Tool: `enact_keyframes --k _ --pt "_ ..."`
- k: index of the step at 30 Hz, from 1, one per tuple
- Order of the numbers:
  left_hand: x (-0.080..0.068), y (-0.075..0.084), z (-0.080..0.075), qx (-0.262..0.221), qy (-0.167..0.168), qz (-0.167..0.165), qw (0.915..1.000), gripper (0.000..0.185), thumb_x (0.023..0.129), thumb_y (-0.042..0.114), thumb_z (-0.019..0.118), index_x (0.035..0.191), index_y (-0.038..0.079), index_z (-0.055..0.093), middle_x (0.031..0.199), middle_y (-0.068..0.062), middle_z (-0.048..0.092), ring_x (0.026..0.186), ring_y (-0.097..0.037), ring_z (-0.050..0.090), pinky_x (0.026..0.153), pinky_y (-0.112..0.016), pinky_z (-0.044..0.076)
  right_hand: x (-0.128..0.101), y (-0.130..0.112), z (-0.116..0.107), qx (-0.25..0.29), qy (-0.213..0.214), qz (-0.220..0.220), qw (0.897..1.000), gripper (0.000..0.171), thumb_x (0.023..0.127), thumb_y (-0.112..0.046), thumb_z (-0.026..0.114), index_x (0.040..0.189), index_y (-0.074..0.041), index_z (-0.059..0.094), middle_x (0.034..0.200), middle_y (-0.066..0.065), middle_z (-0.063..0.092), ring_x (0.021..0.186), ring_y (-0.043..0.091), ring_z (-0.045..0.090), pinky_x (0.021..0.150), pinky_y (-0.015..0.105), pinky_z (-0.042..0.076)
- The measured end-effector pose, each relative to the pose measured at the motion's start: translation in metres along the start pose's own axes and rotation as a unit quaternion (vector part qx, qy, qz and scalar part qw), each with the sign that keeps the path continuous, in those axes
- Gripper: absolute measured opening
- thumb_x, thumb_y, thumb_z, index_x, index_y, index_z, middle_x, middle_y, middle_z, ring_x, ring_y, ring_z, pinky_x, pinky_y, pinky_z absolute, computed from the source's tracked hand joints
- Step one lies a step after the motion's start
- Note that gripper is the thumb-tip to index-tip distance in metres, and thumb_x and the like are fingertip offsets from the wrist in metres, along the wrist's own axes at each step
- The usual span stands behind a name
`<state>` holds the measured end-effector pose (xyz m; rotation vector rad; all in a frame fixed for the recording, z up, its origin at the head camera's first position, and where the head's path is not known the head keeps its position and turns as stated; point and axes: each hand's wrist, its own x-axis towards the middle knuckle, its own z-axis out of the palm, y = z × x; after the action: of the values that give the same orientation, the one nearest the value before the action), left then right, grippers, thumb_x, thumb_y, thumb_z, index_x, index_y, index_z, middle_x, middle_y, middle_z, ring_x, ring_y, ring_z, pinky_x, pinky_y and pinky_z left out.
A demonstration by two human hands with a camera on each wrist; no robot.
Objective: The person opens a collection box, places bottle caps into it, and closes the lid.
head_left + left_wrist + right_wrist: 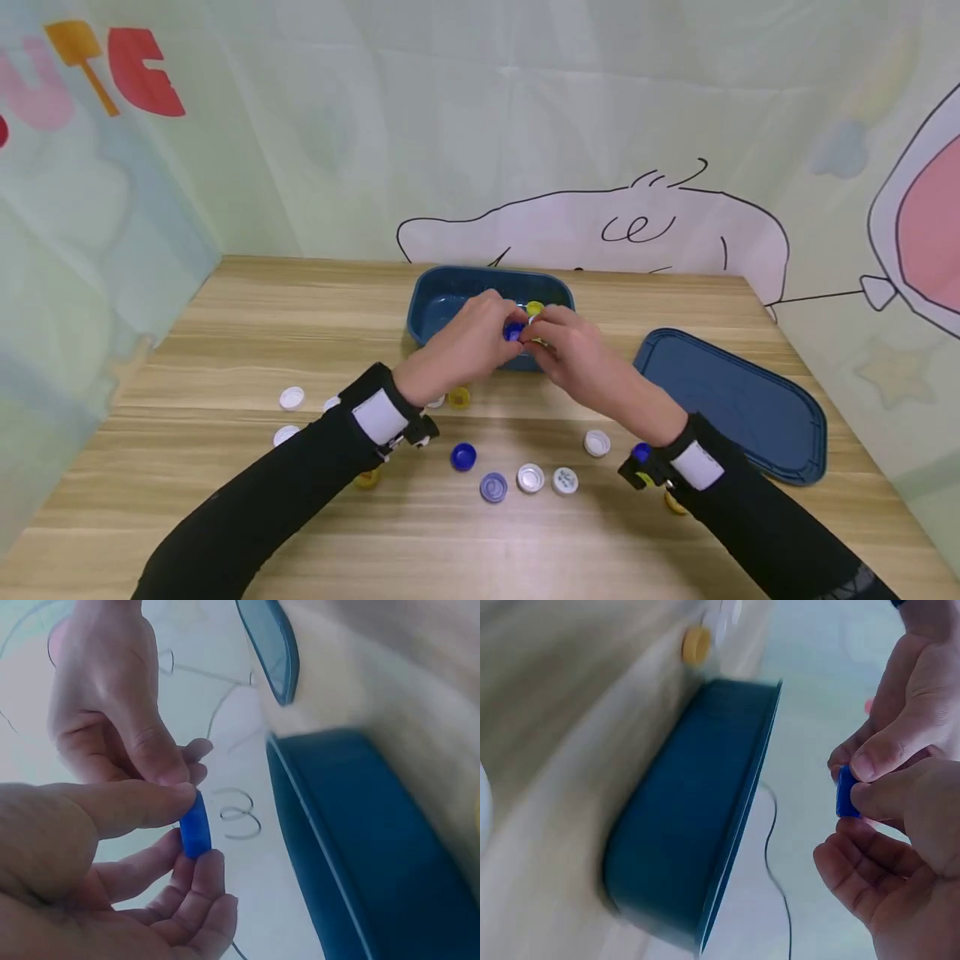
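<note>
**A:** Going left to right, what's on the bench (225,517)?

**B:** White caps (292,397) lie loose at the left, then a yellow cap (458,397) and a loose blue cap (463,456) nearer the middle. Behind those sits the blue tub (438,304), with the hands meeting just above its front wall. The tub's lid (738,408) lies flat at the right.

**A:** And the hands?

**B:** The left hand (468,342) pinches a small blue cap (513,332) between thumb and fingers. The right hand (573,346) has its thumb and a fingertip on the same cap, so both hold it on edge, in the air over the tub.

**A:** How would you handle it well?

**B:** In my judgement, one hand should have a sure pinch on the rim before the other eases off. The left wrist view shows the small blue cap (195,825) gripped only at its thin edge, so it could flip out. Keeping it low over the tub means a slip lands it inside, beside the yellow one (535,307) already there.

**A:** Any hazard nearby?

**B:** The sleeves pass close above the loose caps, so keep the forearms raised.
</note>
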<state>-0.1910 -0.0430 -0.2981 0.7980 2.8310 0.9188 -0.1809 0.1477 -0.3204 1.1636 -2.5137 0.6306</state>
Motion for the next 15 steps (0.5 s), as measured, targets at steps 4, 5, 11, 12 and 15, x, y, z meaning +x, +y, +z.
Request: enact_keyframes --k 4,5,11,12,15 --pt "0.023 -0.005 -0.005 0.006 0.009 -0.011 0.9999 0.033 0.097 0.016 0.075 0.127 0.003 0.071 0.119 -0.012 0.066 0.11 -0.023 0.057 0.088 -0.035 0.051 0.014 0.017 -0.001 -0.025 0.014 0.008 1.0 0.011 0.09 0.003 0.076 0.101 0.003 0.075 0.1 0.014 0.065 0.083 0.025 0.062 0.068 0.035 0.055" --pt "0.029 -0.006 -0.005 0.011 0.01 -0.014 0.9998 0.033 0.097 0.016 0.075 0.127 0.003 0.072 0.122 -0.013 0.066 0.113 -0.024 0.057 0.091 -0.036 0.05 0.017 0.021 0.0 -0.029 0.016 0.014 0.999 0.011 0.091 0.003 0.076 0.101 0.003 0.075 0.1 0.015 0.065 0.082 0.025 0.062 0.068 0.036 0.055" --pt "0.054 -0.018 -0.002 0.015 0.004 -0.034 0.9993 0.033 0.098 0.018 0.073 0.126 0.002 0.072 0.128 -0.013 0.068 0.103 -0.024 0.062 0.082 -0.031 0.05 0.027 0.041 0.014 -0.042 0.03 0.033 0.998 0.009 0.092 0.002 0.074 0.101 0.005 0.075 0.097 0.015 0.065 0.078 0.025 0.061 0.067 0.036 0.053" --pt "0.058 -0.02 -0.001 0.014 0.001 -0.038 0.9992 0.033 0.098 0.018 0.073 0.126 0.001 0.072 0.127 -0.013 0.069 0.097 -0.024 0.063 0.077 -0.029 0.049 0.029 0.044 0.016 -0.043 0.032 0.033 0.998 0.009 0.093 0.002 0.074 0.101 0.005 0.075 0.097 0.015 0.064 0.078 0.025 0.061 0.067 0.037 0.053" --pt "0.068 -0.026 0.002 0.018 -0.007 -0.052 0.9985 0.033 0.098 0.017 0.073 0.126 0.0 0.072 0.127 -0.013 0.069 0.087 -0.022 0.064 0.069 -0.025 0.045 0.033 0.052 0.024 -0.043 0.029 0.035 0.998 0.007 0.093 0.003 0.072 0.099 0.007 0.075 0.095 0.015 0.063 0.079 0.026 0.061 0.069 0.037 0.053"
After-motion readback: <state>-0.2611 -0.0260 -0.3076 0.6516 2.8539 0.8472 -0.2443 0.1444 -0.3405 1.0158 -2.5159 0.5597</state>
